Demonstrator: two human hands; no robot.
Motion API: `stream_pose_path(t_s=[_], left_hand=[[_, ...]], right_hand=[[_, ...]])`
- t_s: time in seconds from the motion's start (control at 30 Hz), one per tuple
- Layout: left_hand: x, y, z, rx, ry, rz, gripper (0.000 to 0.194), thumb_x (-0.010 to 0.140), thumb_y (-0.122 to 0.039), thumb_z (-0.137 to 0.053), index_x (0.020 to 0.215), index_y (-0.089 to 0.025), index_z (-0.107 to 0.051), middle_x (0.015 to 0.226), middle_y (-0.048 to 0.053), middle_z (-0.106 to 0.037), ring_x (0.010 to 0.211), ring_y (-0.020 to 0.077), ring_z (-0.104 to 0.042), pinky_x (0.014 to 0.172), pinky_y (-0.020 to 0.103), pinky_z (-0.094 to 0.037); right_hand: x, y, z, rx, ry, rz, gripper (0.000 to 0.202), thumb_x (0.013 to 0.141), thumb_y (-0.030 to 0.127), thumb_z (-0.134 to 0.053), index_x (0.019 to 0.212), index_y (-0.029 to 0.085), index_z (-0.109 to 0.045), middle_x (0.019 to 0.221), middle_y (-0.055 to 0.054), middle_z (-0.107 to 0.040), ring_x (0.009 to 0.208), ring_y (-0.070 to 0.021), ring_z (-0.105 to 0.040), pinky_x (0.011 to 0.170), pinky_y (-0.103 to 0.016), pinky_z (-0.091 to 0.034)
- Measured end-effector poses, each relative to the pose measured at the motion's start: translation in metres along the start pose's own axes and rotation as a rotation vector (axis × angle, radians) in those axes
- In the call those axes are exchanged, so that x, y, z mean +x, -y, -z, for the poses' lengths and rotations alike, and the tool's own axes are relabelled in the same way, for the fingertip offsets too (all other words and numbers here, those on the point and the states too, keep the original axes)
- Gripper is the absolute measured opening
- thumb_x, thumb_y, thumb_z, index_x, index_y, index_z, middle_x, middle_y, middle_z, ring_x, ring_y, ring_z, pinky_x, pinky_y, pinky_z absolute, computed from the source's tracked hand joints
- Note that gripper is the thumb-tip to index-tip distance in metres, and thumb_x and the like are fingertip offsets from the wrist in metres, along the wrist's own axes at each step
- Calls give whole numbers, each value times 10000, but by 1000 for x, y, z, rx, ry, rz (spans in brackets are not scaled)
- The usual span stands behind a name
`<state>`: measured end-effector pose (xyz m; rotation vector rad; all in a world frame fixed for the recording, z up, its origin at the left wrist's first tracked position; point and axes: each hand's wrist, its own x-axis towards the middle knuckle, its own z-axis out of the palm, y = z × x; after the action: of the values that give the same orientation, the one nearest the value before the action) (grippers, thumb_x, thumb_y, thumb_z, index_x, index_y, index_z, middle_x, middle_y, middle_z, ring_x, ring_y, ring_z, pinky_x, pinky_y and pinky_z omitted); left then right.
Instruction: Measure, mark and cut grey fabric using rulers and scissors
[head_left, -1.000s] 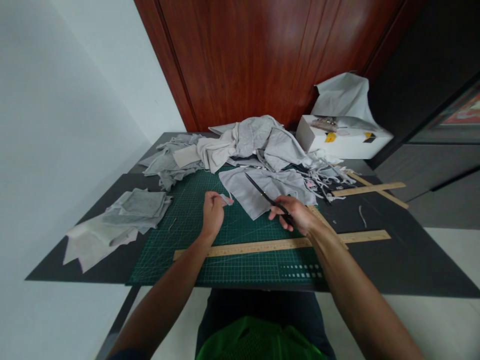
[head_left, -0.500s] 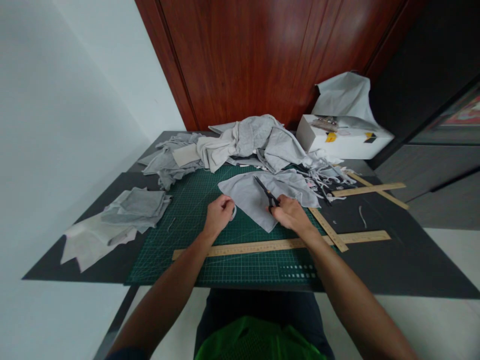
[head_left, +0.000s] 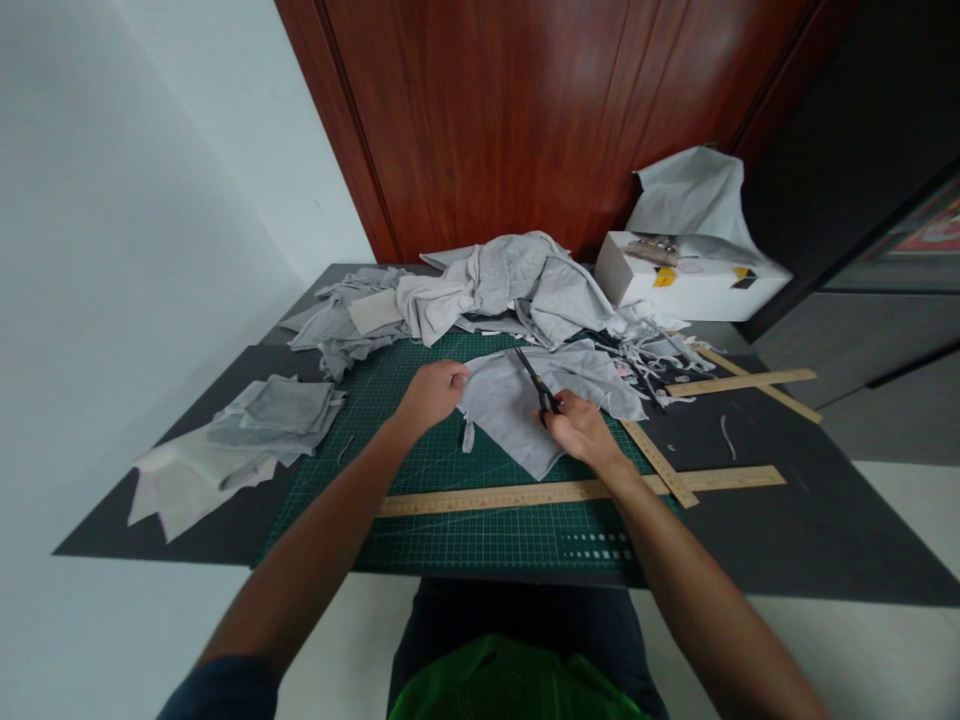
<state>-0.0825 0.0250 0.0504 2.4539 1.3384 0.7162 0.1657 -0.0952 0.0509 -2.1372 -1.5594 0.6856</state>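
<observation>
From the head view, the grey cloth [head_left: 499,405] lies to the right of the left hand [head_left: 435,392] and beneath and ahead of the right hand [head_left: 579,428]. Its long axis runs sideways, from the left hand's fingertips to a rumpled end beyond the right hand, with one point reaching toward the body between the two. The left hand is the one at its left corner: thumb and fingers are drawn together and seem to pinch the edge there. The right hand is wrapped around the handles of the black scissors [head_left: 537,384], whose blades point forward and leftward over the cloth and look nearly closed; whether they touch the fabric cannot be told. A small scrap [head_left: 469,436] rests just on the body side of the left hand's fingertips.

Under both hands is a green cutting mat [head_left: 367,420] on a dark tabletop [head_left: 810,530]. A long wooden ruler [head_left: 502,497] crosses on the body side of both hands, and a second ruler [head_left: 660,463] slants just right of the right hand. Folded pieces [head_left: 289,408] sit well left of the left hand; a fabric heap [head_left: 510,272] lies beyond both, before a reddish wooden panel [head_left: 480,120]. A white box [head_left: 686,288] stands far ahead and right of the right hand
</observation>
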Motion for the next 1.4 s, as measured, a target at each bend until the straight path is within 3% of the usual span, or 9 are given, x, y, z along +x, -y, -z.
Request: stream_pose_path(t_s=[0.27,0.47,0.6,0.8,0.9,1.0,1.13,1.23,1.4], left_hand=[[60,5,-60,127,308,-207,488,980,-144,-493,1368,-307,-742,1510,19,-671,1489,261,-532,1248,509,-412],[62,28,-58,210,337,-132,530,1022,-212,-454,1506,-345,-628,1654,6,-522,1621,314,-316,1256,616,-313],[48,42,-42,151,247,-133,563,973,-197,-498,1506,-322,-630,1661,21,-514,1619,299,-324,1263,607,-306],[21,48,-29,168,188,21,428,942,-206,-551,1289,-317,-775,1519,36,-664,1561,315,-422,1238,605,-344],[8,42,-23,207,38,135,384,905,-182,-586,1216,-264,-795,1485,71,-682,1491,315,-492,1195,543,-411],[-12,28,-18,202,-71,204,220,864,-151,-609,944,-195,-809,1117,106,-799,1179,277,-684,1106,439,-475],[-45,7,-20,9,83,92,146,829,-294,-740,716,-208,-703,799,21,-755,816,206,-701,920,356,-513],[-62,-3,-25,30,109,47,232,736,-370,-841,725,-210,-673,813,17,-743,823,217,-681,902,370,-495],[-68,-3,-28,87,86,67,92,725,-192,-760,734,-213,-671,842,26,-743,889,230,-678,952,390,-489]], right_hand=[[-16,-3,-4,-31,51,-20,374,937,442,-643,1101,113,-711,1112,-241,-784,1100,-354,-747,829,-355,-489],[-20,2,6,93,85,-74,345,927,424,-638,1075,121,-707,838,-171,-779,797,-298,-762,666,-334,-487],[-17,0,12,346,245,-109,299,936,442,-590,988,166,-695,501,-15,-611,416,-191,-571,447,-291,-398],[-21,4,5,654,406,-11,324,788,495,-718,741,180,-655,525,-12,-609,372,-118,-456,327,-245,-291],[-26,7,0,736,481,-39,378,723,526,-770,658,179,-634,431,21,-499,353,-103,-412,320,-226,-258],[-30,5,-2,785,546,-64,409,719,550,-766,629,176,-628,410,19,-479,344,-94,-395,318,-215,-229],[-33,-1,-4,778,585,-78,431,752,573,-734,624,176,-626,396,8,-484,323,-87,-369,319,-215,-210],[-37,-3,-5,762,612,-98,428,764,577,-723,636,181,-623,400,9,-487,321,-93,-379,318,-216,-216],[-49,-5,-6,792,657,-80,410,765,565,-731,682,177,-627,498,8,-550,358,-94,-442,317,-210,-240]])
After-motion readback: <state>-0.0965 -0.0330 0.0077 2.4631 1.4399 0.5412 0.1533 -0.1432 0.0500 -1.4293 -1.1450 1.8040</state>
